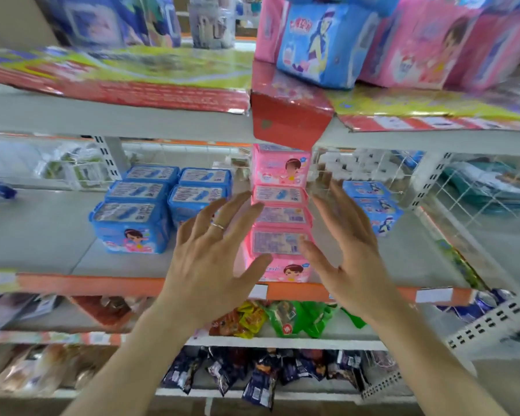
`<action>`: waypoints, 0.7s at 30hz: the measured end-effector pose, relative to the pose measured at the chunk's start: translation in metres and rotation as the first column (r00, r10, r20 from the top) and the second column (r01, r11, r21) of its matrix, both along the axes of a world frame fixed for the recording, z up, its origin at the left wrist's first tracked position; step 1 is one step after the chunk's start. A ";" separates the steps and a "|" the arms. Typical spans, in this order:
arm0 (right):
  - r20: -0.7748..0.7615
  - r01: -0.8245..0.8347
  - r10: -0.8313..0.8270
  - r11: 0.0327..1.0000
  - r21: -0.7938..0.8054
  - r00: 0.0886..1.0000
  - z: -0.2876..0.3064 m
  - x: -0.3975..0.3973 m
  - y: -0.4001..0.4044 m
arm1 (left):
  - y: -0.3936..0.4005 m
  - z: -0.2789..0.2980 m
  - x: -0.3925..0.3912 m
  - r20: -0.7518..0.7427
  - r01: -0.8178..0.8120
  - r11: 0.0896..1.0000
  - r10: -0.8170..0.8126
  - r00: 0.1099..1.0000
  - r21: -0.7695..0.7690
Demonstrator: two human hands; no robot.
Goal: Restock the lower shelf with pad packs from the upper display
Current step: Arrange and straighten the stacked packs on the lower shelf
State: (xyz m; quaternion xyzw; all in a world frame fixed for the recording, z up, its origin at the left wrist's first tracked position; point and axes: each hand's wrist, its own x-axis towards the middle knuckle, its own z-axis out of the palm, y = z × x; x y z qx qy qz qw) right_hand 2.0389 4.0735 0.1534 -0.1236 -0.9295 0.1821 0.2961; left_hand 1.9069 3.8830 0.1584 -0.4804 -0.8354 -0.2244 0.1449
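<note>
- Facing the lower shelf, you have a row of pink packs running front to back at its middle.
- Your left hand and right hand flank it, fingers spread, gripping nothing.
- Next, likely reach up for another upper pack.

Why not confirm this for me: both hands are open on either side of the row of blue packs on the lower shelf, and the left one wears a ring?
One detail is wrong. In the head view, the open left hand and right hand flank the row of pink packs, not blue ones; the blue packs stand further left. The ring is right.
</note>
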 end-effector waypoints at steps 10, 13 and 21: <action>-0.223 -0.106 0.098 0.994 -0.023 0.970 0.025 0.072 -0.012 | -0.022 0.031 0.104 -0.004 -0.131 0.987 0.132 0.991 0.098; -0.310 -0.117 0.074 0.985 -0.123 0.948 0.023 0.086 -0.017 | -0.034 0.032 0.126 0.036 -0.146 0.983 0.143 0.989 0.111; -0.315 -0.236 0.169 0.954 -0.187 0.934 0.021 0.108 -0.027 | -0.062 0.038 0.151 0.041 -0.124 0.987 0.120 0.992 0.099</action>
